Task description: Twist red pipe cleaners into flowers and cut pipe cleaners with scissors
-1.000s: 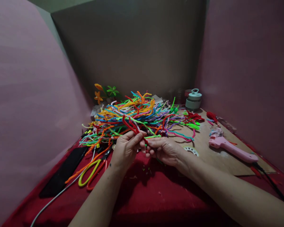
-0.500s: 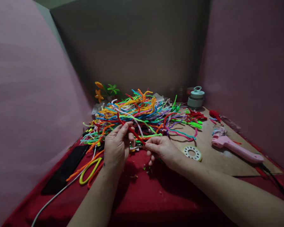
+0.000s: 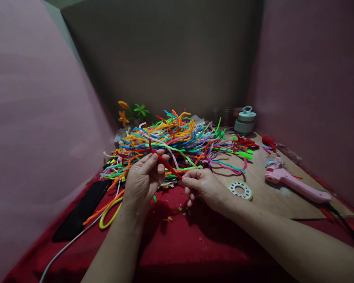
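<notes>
I can't see inside the lidded jar (image 3: 244, 122); my left fingers (image 3: 149, 162) and right fingers (image 3: 192, 181) pinch a slanting red pipe cleaner (image 3: 171, 169).

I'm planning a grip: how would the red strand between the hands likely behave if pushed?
The red strand is probably bendable yet not floppy: its free end sticks up beyond the left hand. It looks thin, so likely light; its fuzzy surface may resist slipping.

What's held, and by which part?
A red pipe-cleaner piece: left hand pinches below its upper tip, right hand at its visible lower end.
</notes>
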A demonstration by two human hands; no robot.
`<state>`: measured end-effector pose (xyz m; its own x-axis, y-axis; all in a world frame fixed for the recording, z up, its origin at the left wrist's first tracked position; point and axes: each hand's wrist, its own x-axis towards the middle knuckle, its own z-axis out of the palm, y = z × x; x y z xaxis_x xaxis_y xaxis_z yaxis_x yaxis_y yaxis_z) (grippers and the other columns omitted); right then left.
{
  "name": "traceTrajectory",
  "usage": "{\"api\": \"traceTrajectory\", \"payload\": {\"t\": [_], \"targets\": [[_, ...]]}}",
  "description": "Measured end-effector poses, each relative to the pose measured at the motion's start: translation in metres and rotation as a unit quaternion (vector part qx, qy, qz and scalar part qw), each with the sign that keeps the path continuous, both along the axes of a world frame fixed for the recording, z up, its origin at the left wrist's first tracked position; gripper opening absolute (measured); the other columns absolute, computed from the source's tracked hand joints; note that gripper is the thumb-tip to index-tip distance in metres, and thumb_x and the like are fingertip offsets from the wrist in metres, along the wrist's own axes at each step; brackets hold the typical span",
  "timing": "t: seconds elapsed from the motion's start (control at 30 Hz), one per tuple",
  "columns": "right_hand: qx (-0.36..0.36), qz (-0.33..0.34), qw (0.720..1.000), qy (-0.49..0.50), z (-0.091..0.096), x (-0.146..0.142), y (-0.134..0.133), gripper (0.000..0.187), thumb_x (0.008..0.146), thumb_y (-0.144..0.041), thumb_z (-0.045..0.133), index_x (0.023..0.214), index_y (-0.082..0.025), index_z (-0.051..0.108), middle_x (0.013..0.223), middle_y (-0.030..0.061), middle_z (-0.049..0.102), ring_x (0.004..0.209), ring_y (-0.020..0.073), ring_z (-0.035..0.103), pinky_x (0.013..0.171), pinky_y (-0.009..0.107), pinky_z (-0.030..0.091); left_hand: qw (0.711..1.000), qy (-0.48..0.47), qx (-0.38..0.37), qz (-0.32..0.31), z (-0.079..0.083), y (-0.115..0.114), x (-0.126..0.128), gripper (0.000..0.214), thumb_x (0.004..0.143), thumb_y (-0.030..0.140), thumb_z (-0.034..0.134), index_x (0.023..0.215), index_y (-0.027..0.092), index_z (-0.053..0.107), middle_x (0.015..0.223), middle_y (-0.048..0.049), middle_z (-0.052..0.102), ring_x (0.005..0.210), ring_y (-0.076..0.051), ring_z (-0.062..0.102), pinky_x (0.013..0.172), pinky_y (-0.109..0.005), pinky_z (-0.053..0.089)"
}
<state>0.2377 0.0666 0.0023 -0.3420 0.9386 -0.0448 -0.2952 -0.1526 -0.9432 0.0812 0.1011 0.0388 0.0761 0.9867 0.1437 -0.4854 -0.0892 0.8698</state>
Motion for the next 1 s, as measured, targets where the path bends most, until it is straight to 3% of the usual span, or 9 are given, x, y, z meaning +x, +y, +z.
{"api": "traceTrajectory", "payload": {"t": [0.5, 0.73, 0.83, 0.9, 1.0], "targets": [[-0.027, 0.018, 0.999, 0.002, 0.000, -0.006, -0.005, 0.019, 0.067, -0.028, 0.062, 0.060, -0.015, 0.049, 0.044, -0.0060, 0.052, 0.031, 0.0076, 0.048, 0.033, 0.018, 0.039, 0.993, 0.058, 0.052, 0.093, 0.001, -0.008, 0.008, 0.016, 0.067, 0.018, 0.066, 0.080, 0.014, 0.057, 0.061, 0.0018, 0.061, 0.036, -0.002, 0.041, 0.035, -0.012, 0.030], [-0.026, 0.023, 0.999, 0.037, -0.001, -0.007, -0.007, 0.021, 0.067, -0.030, 0.064, 0.063, -0.015, 0.050, 0.044, -0.0051, 0.053, 0.033, 0.0083, 0.049, 0.034, 0.020, 0.042, 0.966, 0.101, 0.149, 0.186, 0.002, -0.003, 0.011, 0.015, 0.068, 0.020, 0.066, 0.078, 0.016, 0.056, 0.063, 0.0017, 0.063, 0.035, -0.004, 0.044, 0.034, -0.016, 0.035], [-0.031, 0.013, 0.997, 0.072, -0.005, -0.005, -0.003, 0.022, 0.067, -0.031, 0.065, 0.064, -0.014, 0.052, 0.048, -0.0042, 0.055, 0.033, 0.0072, 0.048, 0.036, 0.022, 0.046, 0.983, 0.055, 0.100, 0.144, 0.003, 0.003, 0.006, 0.022, 0.069, 0.026, 0.067, 0.088, 0.017, 0.058, 0.070, 0.0018, 0.063, 0.040, -0.004, 0.049, 0.037, -0.016, 0.039], [-0.031, 0.008, 0.995, 0.092, -0.005, -0.003, -0.001, 0.021, 0.068, -0.031, 0.065, 0.067, -0.013, 0.054, 0.049, -0.0040, 0.055, 0.033, 0.0063, 0.046, 0.038, 0.024, 0.049, 0.996, 0.041, 0.031, 0.066, 0.002, 0.003, 0.004, 0.027, 0.068, 0.030, 0.069, 0.090, 0.016, 0.060, 0.071, 0.0010, 0.061, 0.045, -0.004, 0.051, 0.039, -0.014, 0.039], [-0.022, 0.005, 0.995, 0.100, -0.005, 0.000, 0.002, 0.021, 0.070, -0.032, 0.064, 0.072, -0.012, 0.057, 0.049, -0.0037, 0.055, 0.033, 0.0065, 0.047, 0.038, 0.023, 0.048, 0.990, 0.115, -0.057, -0.063, -0.004, -0.001, 0.007, 0.029, 0.067, 0.029, 0.070, 0.091, 0.013, 0.062, 0.059, 0.0020, 0.056, 0.042, -0.004, 0.047, 0.038, -0.014, 0.035]]}}
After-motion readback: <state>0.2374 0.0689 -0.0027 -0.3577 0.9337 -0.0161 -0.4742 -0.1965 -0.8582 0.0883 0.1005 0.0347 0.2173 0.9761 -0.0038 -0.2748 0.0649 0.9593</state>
